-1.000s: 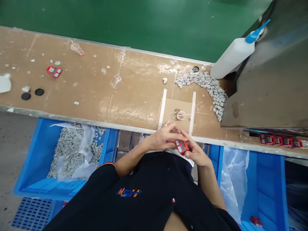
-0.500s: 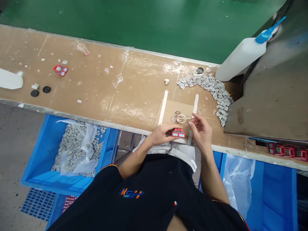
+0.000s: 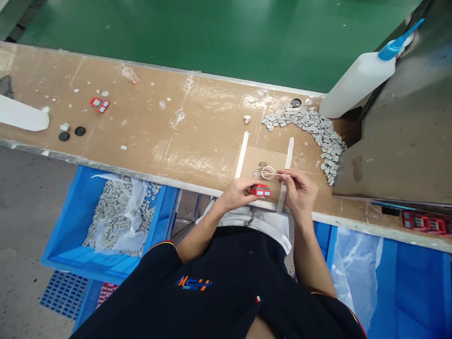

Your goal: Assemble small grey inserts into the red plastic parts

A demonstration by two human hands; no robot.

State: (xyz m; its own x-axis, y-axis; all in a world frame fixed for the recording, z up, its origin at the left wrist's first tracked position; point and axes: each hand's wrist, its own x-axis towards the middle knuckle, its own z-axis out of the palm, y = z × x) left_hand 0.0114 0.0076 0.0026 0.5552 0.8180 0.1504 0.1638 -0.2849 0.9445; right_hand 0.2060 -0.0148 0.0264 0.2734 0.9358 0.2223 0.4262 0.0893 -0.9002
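My left hand (image 3: pixel 236 194) grips a small red toy car body (image 3: pixel 260 189) with pale blue windows, near the bench's front edge. Between the thumb and fingers of my right hand (image 3: pixel 301 192) is a thin white stick (image 3: pixel 277 174). Its far end reaches into a small round cup (image 3: pixel 268 172), whose contents are too small to make out. Brown smears lie just left of the cup on a cardboard sheet (image 3: pixel 270 154), which has white tape strips along both sides.
Many small grey pieces (image 3: pixel 321 134) curve around the back right, by a white bottle with blue nozzle (image 3: pixel 358 80). A blue bin (image 3: pixel 63 226) of grey pieces stands front left. More red cars (image 3: pixel 427 223) sit at the right edge. Another red car (image 3: pixel 100 104) lies far left.
My right hand has closed on the white stick, which lay across the cup with the fingers apart beside it. The view has shifted slightly; my left hand still holds the red car body.
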